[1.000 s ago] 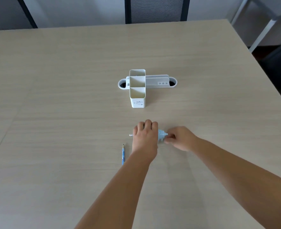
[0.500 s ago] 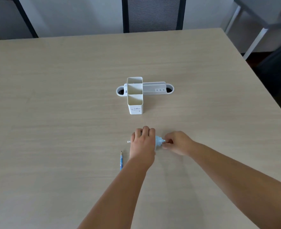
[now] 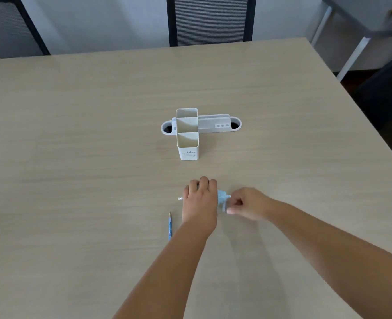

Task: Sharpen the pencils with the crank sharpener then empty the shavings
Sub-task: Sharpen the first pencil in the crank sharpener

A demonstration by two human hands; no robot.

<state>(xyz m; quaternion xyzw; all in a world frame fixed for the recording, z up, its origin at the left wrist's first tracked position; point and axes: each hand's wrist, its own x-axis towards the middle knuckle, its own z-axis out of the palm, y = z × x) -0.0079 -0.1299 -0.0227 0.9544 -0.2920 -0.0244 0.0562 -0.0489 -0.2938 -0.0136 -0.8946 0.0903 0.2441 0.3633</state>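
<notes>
A light blue crank sharpener (image 3: 221,197) stands on the wooden table (image 3: 75,157), mostly covered by my left hand (image 3: 200,201), which presses down on its body. A small metal end (image 3: 180,198) pokes out to the left of that hand. My right hand (image 3: 248,203) pinches the crank handle at the sharpener's right side, the handle pointing down toward me. A blue pencil (image 3: 170,225) lies on the table just left of my left wrist, tip pointing away from me.
A white three-compartment pencil holder (image 3: 187,134) stands beyond the hands, in front of a white cable port (image 3: 213,124) set in the table. A mesh-backed chair (image 3: 210,19) sits at the far edge. The table's right edge runs diagonally near a dark chair.
My right hand has turned the crank handle round to a lower position. The left hand stays on the sharpener. The camera view has shifted, so everything sits lower in frame.
</notes>
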